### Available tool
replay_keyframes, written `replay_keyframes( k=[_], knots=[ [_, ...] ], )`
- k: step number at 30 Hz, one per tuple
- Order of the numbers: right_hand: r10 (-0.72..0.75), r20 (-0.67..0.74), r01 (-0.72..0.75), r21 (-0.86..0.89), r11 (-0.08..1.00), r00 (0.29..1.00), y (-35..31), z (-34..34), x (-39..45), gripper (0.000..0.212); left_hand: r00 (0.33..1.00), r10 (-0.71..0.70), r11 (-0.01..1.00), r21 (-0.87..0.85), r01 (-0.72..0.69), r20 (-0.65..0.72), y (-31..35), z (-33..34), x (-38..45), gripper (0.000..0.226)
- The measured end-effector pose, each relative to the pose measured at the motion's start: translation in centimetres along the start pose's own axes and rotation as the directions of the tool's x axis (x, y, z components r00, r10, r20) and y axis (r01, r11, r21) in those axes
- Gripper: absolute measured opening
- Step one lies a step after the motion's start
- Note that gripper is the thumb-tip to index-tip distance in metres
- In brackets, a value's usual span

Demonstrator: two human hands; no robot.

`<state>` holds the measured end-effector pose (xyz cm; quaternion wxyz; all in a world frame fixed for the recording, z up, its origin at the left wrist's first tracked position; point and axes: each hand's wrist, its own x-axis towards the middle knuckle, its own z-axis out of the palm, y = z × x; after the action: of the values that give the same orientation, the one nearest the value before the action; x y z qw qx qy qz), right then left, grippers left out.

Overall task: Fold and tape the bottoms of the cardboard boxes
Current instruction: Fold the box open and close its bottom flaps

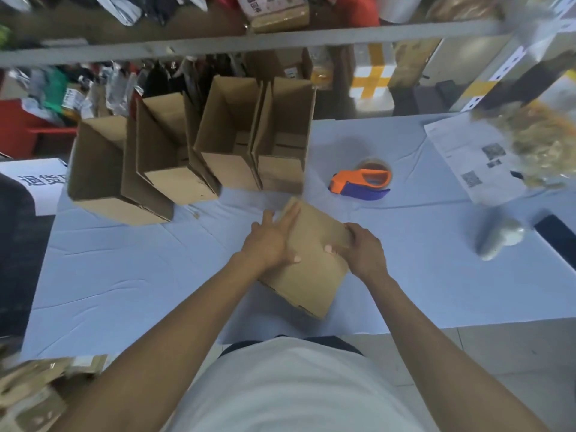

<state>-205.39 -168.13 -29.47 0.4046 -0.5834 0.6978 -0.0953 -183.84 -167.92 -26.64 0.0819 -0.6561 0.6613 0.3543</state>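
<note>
A brown cardboard box (311, 275) lies on the light blue table (140, 275) in front of me, tilted with one corner pointing away. My left hand (274, 241) presses flat on its left part, fingers straight and stretched forward. My right hand (363, 247) grips the box's right edge, thumb on top and fingers curled round the flap. An orange and blue tape dispenser (363, 182) with a roll of brown tape lies on the table beyond the box, to the right, apart from both hands.
Several open cardboard boxes (224, 141) stand in a row at the table's far left. Printed sheets (467, 157) and a grey wrapped bundle (498, 238) lie at the right. Cluttered shelves (249, 42) rise behind the table. Packages (37, 391) are piled at lower left.
</note>
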Motion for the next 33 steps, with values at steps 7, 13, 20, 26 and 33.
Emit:
replay_keyframes(
  k=[7,13,20,26,33],
  knots=[
    [-0.111,0.144,0.129,-0.124,0.984,0.983,-0.6,0.0,0.0,0.118,0.928,0.329,0.811,0.451,-0.372,0.175,1.8,-2.5,3.7,0.125],
    [-0.143,0.300,0.225,-0.259,0.939,0.943,0.9,1.5,-3.3,0.136,0.997,0.075,0.931,0.361,-0.060,-0.026,-2.1,-2.9,2.0,0.122],
    [0.212,0.071,-0.223,0.362,0.905,0.975,1.1,3.7,-2.8,0.064,0.935,-0.320,0.942,0.051,0.331,-0.156,-4.9,-0.3,-4.0,0.110],
    [-0.073,0.282,0.005,0.237,0.971,0.957,-1.5,2.7,-2.2,0.063,0.918,-0.397,0.914,0.091,0.395,0.008,-1.8,1.9,-6.0,0.102],
    [-0.168,0.407,0.146,0.084,0.986,0.898,-1.5,2.8,-0.9,0.086,0.997,0.063,0.998,-0.029,-0.064,-0.041,-0.9,-1.0,-0.6,0.106]
  ],
)
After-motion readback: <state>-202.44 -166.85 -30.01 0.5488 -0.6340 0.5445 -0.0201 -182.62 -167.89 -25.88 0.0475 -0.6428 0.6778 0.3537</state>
